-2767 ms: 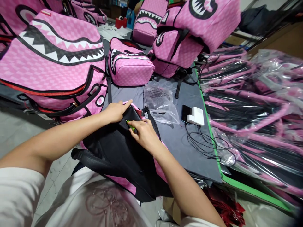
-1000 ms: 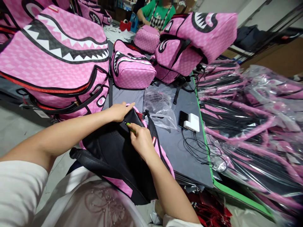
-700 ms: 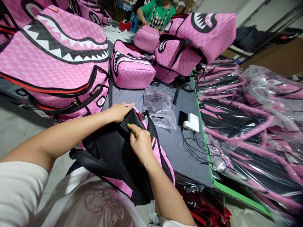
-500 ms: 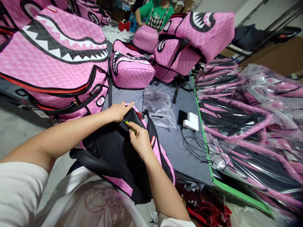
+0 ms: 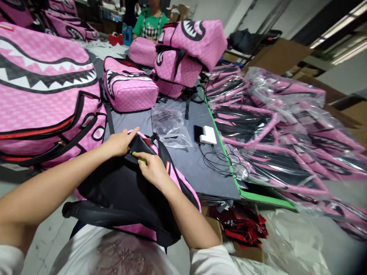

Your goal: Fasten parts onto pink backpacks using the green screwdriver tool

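A black backpack [image 5: 114, 187] with pink panels lies back side up, partly on the near table edge and against my body. My left hand [image 5: 122, 142] grips its top part, one finger stretched along the pink-edged rim and the others curled on the black fabric. In my right hand [image 5: 151, 166] is a small tool with a bright green handle [image 5: 139, 158]; its tip points at the black fabric close to my left fingers. The tip is too small to make out. A black shoulder strap [image 5: 94, 212] hangs across the near side.
A large pink shark-mouth backpack [image 5: 46, 76] stands at left. Smaller pink bags [image 5: 134, 91] sit farther back. On the grey table [image 5: 195, 175] are a clear plastic bag [image 5: 170, 124], a phone [image 5: 198, 134], a white charger [image 5: 208, 135] and cables. Plastic-wrapped bags [image 5: 258, 152] fill the right. A person in green [image 5: 150, 25] is behind.
The camera view has swung right, so everything appears farther left. Both hands stay at the backpack's top, with the green-handled tool still held in the right one.
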Tool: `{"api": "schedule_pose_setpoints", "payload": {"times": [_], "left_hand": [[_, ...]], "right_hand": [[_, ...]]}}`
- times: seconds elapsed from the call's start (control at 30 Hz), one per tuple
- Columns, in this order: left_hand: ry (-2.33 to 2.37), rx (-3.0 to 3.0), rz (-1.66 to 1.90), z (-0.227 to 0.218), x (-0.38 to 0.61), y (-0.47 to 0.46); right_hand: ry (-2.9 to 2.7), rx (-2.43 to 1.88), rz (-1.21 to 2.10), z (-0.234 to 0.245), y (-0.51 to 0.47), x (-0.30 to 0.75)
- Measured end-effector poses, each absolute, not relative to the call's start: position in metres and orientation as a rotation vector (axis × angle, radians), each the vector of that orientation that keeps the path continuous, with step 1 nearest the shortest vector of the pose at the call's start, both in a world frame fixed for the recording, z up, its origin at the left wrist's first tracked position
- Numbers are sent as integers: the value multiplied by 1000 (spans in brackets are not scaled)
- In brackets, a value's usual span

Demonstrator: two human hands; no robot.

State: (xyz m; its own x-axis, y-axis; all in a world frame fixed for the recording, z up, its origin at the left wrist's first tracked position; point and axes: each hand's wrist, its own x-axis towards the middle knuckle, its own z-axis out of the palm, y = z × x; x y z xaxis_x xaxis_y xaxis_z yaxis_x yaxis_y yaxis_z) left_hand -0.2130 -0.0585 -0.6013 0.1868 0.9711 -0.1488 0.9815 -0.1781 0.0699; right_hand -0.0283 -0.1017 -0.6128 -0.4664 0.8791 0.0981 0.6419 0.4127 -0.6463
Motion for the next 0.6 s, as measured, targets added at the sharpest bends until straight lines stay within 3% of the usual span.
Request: {"api": "schedule_pose_setpoints", "payload": {"times": [0.17, 0.27, 0.37, 0.6], "left_hand": [[1915, 2300, -86, -603, -214, -57], [1922, 2297, -91, -604, -213, -56], [1924, 2297, -128, -603, -211, -54], [1974, 2269, -157, -604, -207, -50]], "right_hand": [[-1652, -1235, 704, -590, -90, 51], [-1215, -1180, 868, -600, -63, 106], [-1419, -1394, 922, -624, -35, 132], [-1945, -1891, 345, -660, 35, 102]]}}
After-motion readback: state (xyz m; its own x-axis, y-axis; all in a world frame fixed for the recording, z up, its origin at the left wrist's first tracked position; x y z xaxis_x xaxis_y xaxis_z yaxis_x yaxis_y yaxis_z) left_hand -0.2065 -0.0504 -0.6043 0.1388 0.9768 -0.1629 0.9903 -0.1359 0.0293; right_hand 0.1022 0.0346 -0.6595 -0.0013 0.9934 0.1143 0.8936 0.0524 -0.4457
